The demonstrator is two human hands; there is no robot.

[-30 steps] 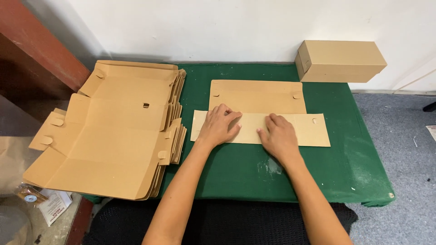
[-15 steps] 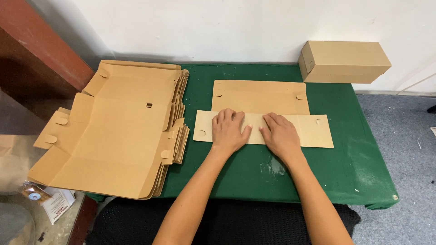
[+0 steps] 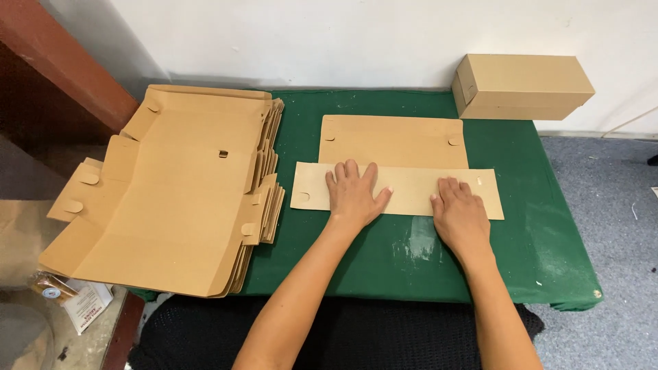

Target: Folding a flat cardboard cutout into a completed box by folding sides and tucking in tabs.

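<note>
Both hands lie flat and open, palms down, on a folded cardboard blank (image 3: 394,164) at the middle of the green table (image 3: 548,233). The left hand (image 3: 353,195) presses the folded front flap left of its middle; the right hand (image 3: 460,216) presses its near edge further right. A stack of flat blanks (image 3: 178,192) overhangs the table's left edge. A closed cardboard box (image 3: 522,85) sits at the far right corner.

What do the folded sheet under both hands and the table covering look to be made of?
Folded sheet: plain brown cardboard, matte, with die-cut tabs and sharp creases; both the left hand and right hand press flat on it. Table covering: probably green cloth, matte, with whitish smears.
</note>
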